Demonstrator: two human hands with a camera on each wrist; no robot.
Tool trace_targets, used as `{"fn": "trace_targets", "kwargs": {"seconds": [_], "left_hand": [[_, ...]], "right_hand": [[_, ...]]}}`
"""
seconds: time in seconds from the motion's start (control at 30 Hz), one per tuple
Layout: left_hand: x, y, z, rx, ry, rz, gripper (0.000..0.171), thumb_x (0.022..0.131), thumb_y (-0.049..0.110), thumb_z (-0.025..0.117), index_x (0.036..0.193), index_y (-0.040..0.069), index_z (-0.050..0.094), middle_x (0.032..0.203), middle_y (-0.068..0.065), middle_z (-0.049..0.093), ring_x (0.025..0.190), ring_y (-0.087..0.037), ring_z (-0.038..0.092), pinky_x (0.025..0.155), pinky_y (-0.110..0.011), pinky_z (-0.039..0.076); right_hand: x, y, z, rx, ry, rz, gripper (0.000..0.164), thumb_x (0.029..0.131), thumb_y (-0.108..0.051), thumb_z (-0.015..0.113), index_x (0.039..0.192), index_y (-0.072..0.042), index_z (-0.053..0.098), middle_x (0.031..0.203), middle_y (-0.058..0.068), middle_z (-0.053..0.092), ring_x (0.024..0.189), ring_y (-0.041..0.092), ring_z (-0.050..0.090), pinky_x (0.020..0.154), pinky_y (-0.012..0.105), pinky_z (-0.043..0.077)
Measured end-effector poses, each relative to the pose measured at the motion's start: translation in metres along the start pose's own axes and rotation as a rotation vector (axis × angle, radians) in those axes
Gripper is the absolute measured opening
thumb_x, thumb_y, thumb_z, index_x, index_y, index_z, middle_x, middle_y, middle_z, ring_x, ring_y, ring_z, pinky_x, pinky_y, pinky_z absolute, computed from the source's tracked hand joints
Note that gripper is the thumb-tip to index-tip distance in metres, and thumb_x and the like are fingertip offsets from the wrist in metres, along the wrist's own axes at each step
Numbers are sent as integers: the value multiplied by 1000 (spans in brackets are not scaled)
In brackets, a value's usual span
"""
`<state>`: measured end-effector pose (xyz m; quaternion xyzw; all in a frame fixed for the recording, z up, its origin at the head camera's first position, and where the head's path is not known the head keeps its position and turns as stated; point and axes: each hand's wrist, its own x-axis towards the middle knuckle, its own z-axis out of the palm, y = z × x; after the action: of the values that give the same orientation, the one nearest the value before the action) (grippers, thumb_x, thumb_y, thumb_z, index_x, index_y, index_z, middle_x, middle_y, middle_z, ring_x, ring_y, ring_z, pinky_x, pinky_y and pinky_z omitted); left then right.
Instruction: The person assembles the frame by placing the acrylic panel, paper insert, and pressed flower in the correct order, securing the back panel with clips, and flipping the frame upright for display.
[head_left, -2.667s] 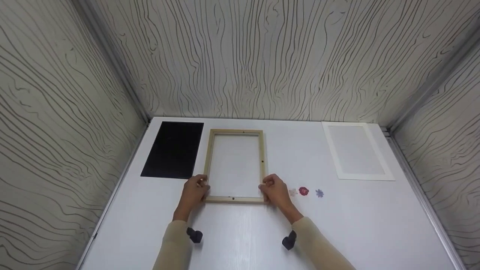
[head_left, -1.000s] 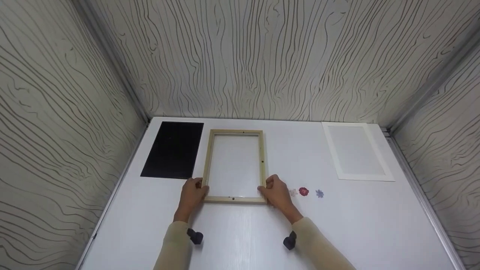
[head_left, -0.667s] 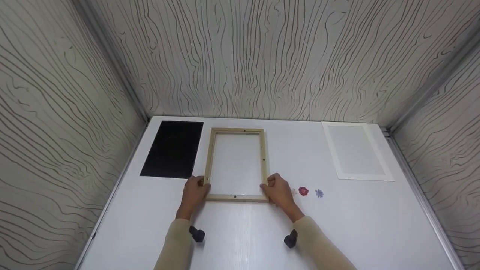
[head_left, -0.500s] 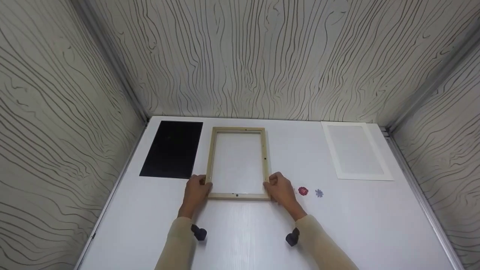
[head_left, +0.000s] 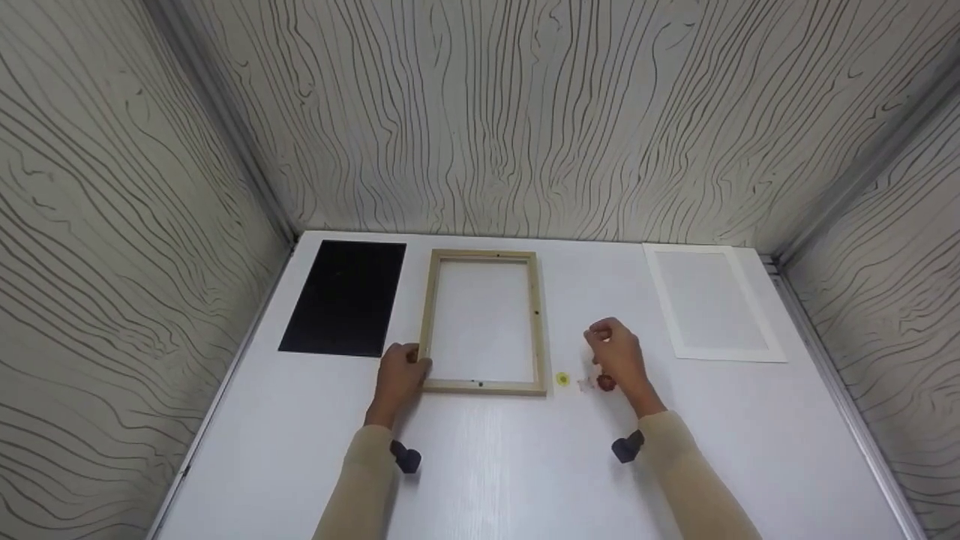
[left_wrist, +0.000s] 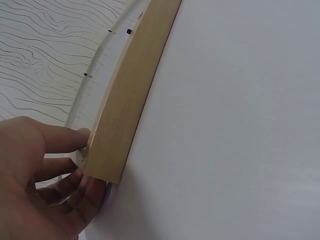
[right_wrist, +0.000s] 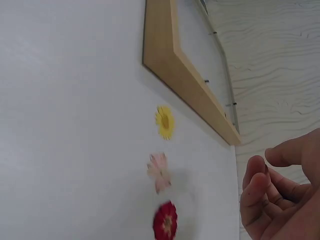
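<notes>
White table (head_left: 495, 465), wall (head_left: 480, 120) (wavy-lined) behind it

The person's beige-sleeved left arm (head_left: 358, 480) and right arm (head_left: 694, 474) reach forward, slanting inward. The left hand (head_left: 399, 376) grips, its thumb and bent fingers pinching from opposite sides. The right hand (head_left: 618, 354), well apart from the left and slightly farther forward, is loosely curled, its thumb tip just beside the bent fingers' tips.
</notes>
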<state>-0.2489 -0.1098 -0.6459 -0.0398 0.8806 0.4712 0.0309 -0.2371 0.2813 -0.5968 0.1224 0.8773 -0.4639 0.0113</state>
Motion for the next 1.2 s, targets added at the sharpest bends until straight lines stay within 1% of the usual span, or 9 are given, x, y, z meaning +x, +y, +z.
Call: {"fn": "trace_targets", "kwargs": {"seconds": [0.1,0.3,0.47,0.6,0.73,0.9,1.0,1.13,1.2], "left_hand": [[1,2,0,-7,-1,-10,40,99,14,69,133,-6,68,103,-11,61,94,-22,59,88,-41,55],[4,1,1,-17,-9,-13,41,99,13,70,134,-7,67,105,-12,61,95,-23,59,89,-41,55],[6,-3,2,-22,-20,-4,41,99,13,69,134,-9,67,102,-11,59,91,-21,56,83,-37,53],[6,-5,2,-25,-30,2,40,100,13,68,133,-9,66,101,-10,59,90,-20,55,82,-35,53],[7,-5,0,-30,-30,5,39,101,13,67,133,-9,67,102,-11,59,91,-21,56,84,-37,54],[8,-6,0,-22,-17,15,38,100,13,66,132,-9,68,102,-12,61,92,-22,56,86,-40,54],[8,-6,0,-18,-20,16,38,100,13,66,131,-9,68,102,-12,61,92,-22,56,88,-41,54],[7,-4,0,-24,-19,11,37,100,13,66,130,-9,69,101,-12,62,93,-23,56,91,-44,54],[7,-4,-1,-28,-17,13,37,100,13,66,129,-8,69,102,-13,63,94,-23,57,92,-45,55]], "right_hand": [[4,6,-24,-21,37,-15,34,109,-24,58,131,1,61,118,22,66,79,21,66,63,28,53],[10,20,-71,-53,116,5,37,110,-24,56,132,5,60,118,25,67,82,24,69,64,26,55],[12,35,-105,-80,195,-5,37,109,-23,55,129,7,63,114,28,70,74,18,69,58,22,54],[14,48,-128,-119,233,19,39,108,-23,53,129,8,63,112,28,71,70,11,67,57,21,54],[15,61,-148,-144,255,65,41,108,-24,52,130,8,63,113,27,71,73,12,68,59,22,54],[13,81,-169,-169,266,126,44,108,-26,50,133,9,62,114,27,71,76,11,66,60,21,52],[11,93,-181,-198,268,166,46,108,-26,48,134,10,61,117,30,69,82,19,67,65,25,51],[10,104,-195,-234,272,220,48,107,-26,45,134,12,59,126,36,63,103,42,64,77,40,49],[9,110,-200,-241,275,242,49,106,-25,45,134,13,57,129,37,60,110,48,60,81,46,47]]}}
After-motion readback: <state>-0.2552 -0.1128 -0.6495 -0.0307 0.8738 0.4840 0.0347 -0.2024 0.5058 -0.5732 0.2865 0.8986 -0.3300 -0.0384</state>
